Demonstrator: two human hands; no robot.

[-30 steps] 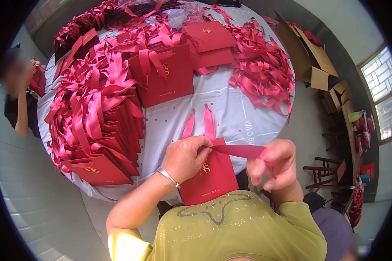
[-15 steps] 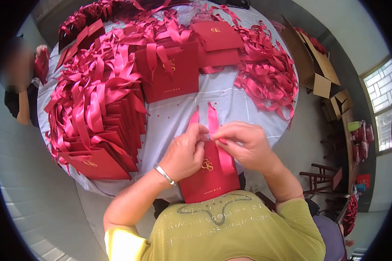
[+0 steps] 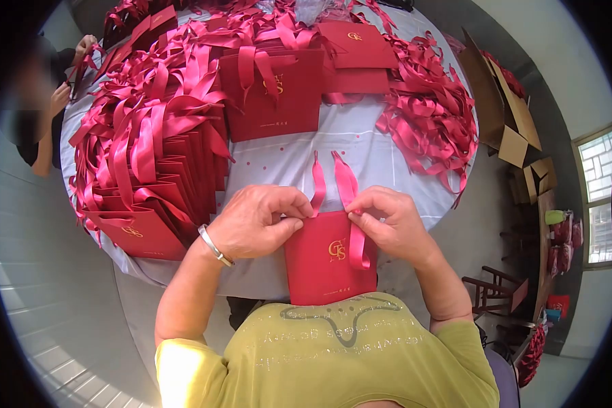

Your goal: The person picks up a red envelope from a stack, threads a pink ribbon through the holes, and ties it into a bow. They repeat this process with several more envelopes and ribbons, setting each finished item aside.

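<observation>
A red paper gift bag [image 3: 309, 262] with gold lettering leans upright against my shirt at the table's near edge. My left hand [image 3: 268, 219] is closed in a pinch at the bag's upper left corner, where one end of a pink ribbon [image 3: 345, 182] rises. At the upper right of the bag, my right hand [image 3: 386, 223] pinches the ribbon against the top rim. One ribbon end stands up past the rim, and a loop hangs down the front beside the lettering. Exactly what lies between the fingertips is partly hidden.
Rows of finished-looking red bags [image 3: 177, 183] with ribbon handles fill the left of the round table [image 3: 279, 163]. A heap of loose pink ribbons [image 3: 432, 115] lies at right, near flat red bags [image 3: 357, 47]. Another person [image 3: 44, 129] works at far left. Cardboard boxes [image 3: 496, 102] stand at right.
My hands have moved apart to the bag's two upper corners, the left one going left. The ribbon now hangs as a loop on the front. The other person's hands have shifted.
</observation>
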